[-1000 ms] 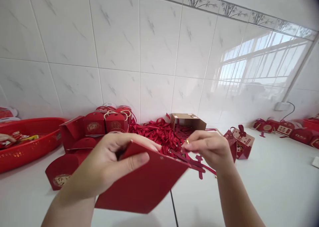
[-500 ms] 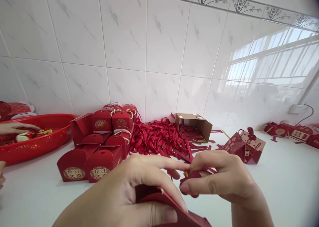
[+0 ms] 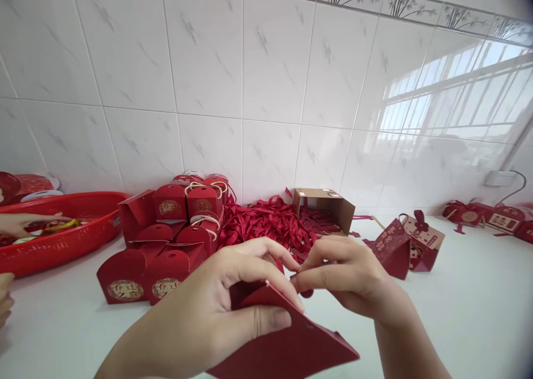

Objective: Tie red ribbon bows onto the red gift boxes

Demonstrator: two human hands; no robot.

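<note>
My left hand (image 3: pixel 225 307) is closed on a red paper gift box (image 3: pixel 291 348), thumb on the near face and fingers over its top edge. The box is tilted in the foreground, partly cut off by the lower picture edge. Close to its upper edge, my right hand (image 3: pixel 350 279) pinches a small dark red piece (image 3: pixel 307 293) with rounded ends, mostly hidden by the fingers. The fingertips of both hands nearly meet there. Behind them lies a heap of red ribbons (image 3: pixel 266 221).
Red gift boxes (image 3: pixel 166 257) with gold print stand stacked at left. Beyond is a red plastic basket (image 3: pixel 70 251) with another person's hand (image 3: pixel 19 225) in it. An open cardboard box (image 3: pixel 343 210) holds dark red pieces. Two tied boxes (image 3: pixel 428 248) stand right.
Both hands have risen slightly, and my right hand has shifted left. More of the gift box's face shows. The other person's hand has moved in the basket.
</note>
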